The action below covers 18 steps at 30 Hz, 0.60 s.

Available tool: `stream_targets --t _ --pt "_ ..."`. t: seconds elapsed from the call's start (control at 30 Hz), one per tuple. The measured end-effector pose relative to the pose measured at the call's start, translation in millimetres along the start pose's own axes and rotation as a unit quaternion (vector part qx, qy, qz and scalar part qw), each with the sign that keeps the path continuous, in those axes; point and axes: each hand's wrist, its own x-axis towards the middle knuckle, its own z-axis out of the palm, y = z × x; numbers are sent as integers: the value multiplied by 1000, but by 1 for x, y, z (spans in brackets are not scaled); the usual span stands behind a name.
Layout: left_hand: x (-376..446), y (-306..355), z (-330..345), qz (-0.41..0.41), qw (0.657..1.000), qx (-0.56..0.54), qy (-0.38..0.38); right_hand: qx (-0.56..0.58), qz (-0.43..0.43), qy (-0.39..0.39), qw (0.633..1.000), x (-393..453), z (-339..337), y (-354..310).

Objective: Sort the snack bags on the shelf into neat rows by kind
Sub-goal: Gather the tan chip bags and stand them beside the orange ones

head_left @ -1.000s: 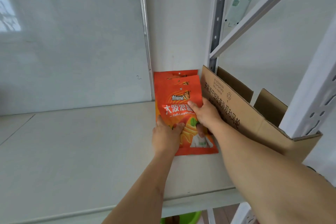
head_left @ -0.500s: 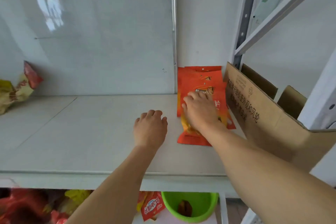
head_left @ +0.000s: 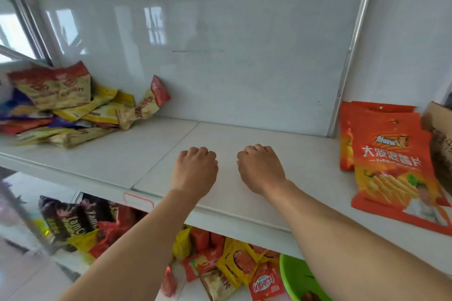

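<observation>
I am holding both hands over the bare middle of the white shelf [head_left: 244, 134], side by side and a little apart. My left hand [head_left: 195, 171] is loosely curled, knuckles up, fingers tucked under and gripping nothing; whether it is touching the shelf surface I cannot tell. My right hand [head_left: 260, 168] is curling the same way, fingers bent down toward the shelf, also holding nothing. Well to the right of my right hand, the orange snack bags [head_left: 391, 161] are lying in an overlapping stack on the shelf, their long axis running from the front edge toward the back, with the tops pointing to the wall and the printed text reading upright to me; the rear bags are leaning up against the back. Just beside them on the right a cardboard box [head_left: 440, 144] is sitting at the frame edge. Far to my left a loose heap of yellow and red snack bags [head_left: 73, 105] is lying jumbled against the whiteboard [head_left: 220, 44], pointing every which way. Below the shelf, more mixed bags and a green bowl [head_left: 293, 276] are showing.
</observation>
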Motion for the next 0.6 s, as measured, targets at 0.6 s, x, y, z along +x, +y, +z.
stream_targets --t 0.6 --pt "1 -293 31 -68 998 9 -6 55 20 6 998 183 46 -236"
